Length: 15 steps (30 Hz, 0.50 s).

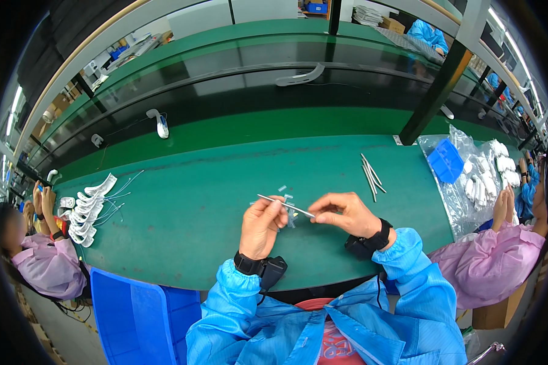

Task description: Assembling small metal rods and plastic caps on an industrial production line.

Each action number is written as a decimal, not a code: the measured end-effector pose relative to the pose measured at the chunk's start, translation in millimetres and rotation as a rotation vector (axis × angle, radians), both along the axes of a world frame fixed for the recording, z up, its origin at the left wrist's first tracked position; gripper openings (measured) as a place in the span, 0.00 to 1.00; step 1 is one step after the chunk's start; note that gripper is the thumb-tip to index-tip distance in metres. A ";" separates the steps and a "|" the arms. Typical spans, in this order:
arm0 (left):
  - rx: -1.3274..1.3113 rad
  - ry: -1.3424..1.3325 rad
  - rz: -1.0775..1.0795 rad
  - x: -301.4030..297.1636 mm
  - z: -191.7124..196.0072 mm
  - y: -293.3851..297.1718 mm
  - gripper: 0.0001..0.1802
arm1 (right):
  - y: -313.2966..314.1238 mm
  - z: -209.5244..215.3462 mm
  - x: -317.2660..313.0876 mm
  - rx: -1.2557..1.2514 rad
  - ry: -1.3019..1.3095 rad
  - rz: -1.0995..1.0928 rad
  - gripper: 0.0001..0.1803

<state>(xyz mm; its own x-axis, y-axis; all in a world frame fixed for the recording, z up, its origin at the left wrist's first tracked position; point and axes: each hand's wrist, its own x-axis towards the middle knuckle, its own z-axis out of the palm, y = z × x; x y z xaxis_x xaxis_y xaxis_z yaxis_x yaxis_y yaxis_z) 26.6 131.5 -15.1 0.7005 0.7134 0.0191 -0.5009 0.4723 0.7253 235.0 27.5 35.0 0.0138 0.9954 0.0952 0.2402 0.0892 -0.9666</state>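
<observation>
Between both hands I hold a thin silver metal rod (297, 210), slanting down to the right over the table. My left hand (262, 226) pinches it with thumb and forefinger, and its upper end sticks out past the fingers. At the other end of the rod, my right hand (349, 215) has its thumb and forefinger closed on the tip. Several small clear pieces (283, 189) lie on the green table (189, 213) just behind and beneath the rod; my left fingers partly hide them. Several similar metal rods (371, 176) lie loose to the right of my right hand.
Curved white parts with wires (91, 210) line the left side. A blue bin (446, 160) sits on plastic bags of white parts at right. Co-workers in pink (52, 267) sit on both sides. A large blue crate (131, 316) stands at front left. Behind, a dark conveyor (225, 91) carries white parts.
</observation>
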 end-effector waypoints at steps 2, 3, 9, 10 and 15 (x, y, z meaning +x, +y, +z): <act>-0.063 -0.002 0.180 3.7 11.8 -3.7 0.08 | 16.5 6.3 -2.9 -0.067 -0.047 0.013 0.11; -0.092 -0.003 0.267 6.5 19.9 -5.4 0.08 | 25.3 4.5 -2.7 -0.070 -0.191 -0.018 0.11; 0.018 0.129 0.193 6.7 12.5 -6.6 0.10 | 56.6 -28.6 -21.6 0.086 -0.861 -0.003 0.08; 0.041 0.160 0.188 6.8 12.3 -7.0 0.11 | 58.6 -29.2 -26.2 0.080 -0.894 -0.002 0.07; 0.061 0.206 0.110 8.4 12.3 -9.4 0.12 | 63.1 -38.8 -33.2 0.109 -0.953 -0.020 0.06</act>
